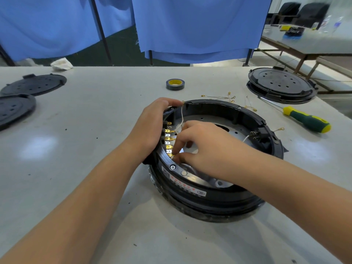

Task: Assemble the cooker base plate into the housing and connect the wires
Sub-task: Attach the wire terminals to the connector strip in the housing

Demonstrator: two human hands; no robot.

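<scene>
a: where's the housing (pixel 209 199)?
b: mid-table (pixel 95 187), open side up, metal base plate (pixel 202 119) already seated inside, probably so the terminals can be reached.
a: and the hands?
b: the left hand (pixel 152 128) curls over the far-left rim, likely bracing it. the right hand (pixel 200 147) reaches inside, fingertips pinched at the brass terminals (pixel 168 139), seemingly on a white wire (pixel 182 117).

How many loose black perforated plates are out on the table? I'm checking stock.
3: two overlapping at the table's left edge, one stacked at far right. That stack may hide more.
</scene>
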